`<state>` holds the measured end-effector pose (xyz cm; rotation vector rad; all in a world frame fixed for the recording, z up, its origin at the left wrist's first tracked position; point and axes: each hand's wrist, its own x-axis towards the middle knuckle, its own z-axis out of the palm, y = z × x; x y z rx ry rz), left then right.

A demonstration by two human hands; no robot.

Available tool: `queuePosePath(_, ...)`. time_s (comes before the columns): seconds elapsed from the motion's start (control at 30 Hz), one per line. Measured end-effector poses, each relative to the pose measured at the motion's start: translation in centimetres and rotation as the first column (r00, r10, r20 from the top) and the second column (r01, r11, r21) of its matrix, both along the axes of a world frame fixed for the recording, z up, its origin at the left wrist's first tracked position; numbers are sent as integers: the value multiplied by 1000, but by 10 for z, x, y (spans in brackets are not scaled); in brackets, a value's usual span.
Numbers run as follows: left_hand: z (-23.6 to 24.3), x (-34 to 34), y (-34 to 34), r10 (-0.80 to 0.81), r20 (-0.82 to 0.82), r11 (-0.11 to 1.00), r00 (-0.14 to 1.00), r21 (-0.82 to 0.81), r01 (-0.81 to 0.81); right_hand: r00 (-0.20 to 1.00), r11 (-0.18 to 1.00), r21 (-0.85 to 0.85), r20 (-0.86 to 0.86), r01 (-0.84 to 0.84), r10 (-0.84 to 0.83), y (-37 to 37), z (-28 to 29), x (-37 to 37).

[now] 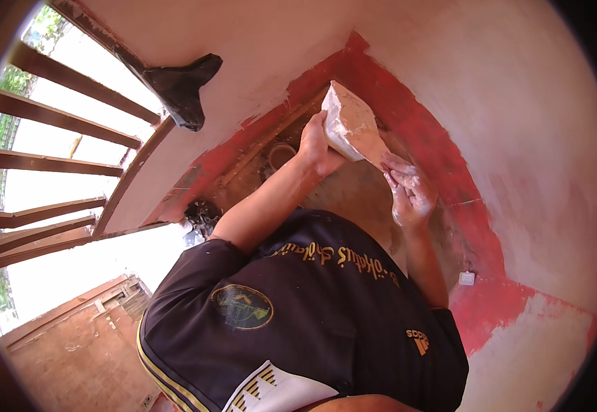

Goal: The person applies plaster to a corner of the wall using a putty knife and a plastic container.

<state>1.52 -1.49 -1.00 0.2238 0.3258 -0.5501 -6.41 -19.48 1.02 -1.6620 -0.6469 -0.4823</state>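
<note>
My left hand is closed around the side of a white container smeared with a pale paste, held up in front of my chest. Over its top lies a broad, flat, tan putty knife, coated in the same paste. The blade narrows toward my right hand, whose fingers pinch its narrow end. White paste coats the fingers of that hand. How much the container holds is hidden behind the blade.
A barred window opens on the left, with a black plastic bag hanging by its frame. Around the corner run walls with a red band below pale paint. A round bucket stands low behind my left forearm; a white socket sits at right.
</note>
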Motion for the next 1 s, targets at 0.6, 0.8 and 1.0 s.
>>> queuePosePath(0.6,8,-24,23,50,134,998,990,16,-53,991,978,163,1,-132,134,13,14,-21)
queuePosePath(0.8,4,-25,18,100,12,990,995,98,-101,979,976,119,-62,-185,193,1,23,-24)
queuePosePath(1.0,-4,-23,25,127,33,979,991,157,-131,964,965,105,-85,-242,251,8,25,-20)
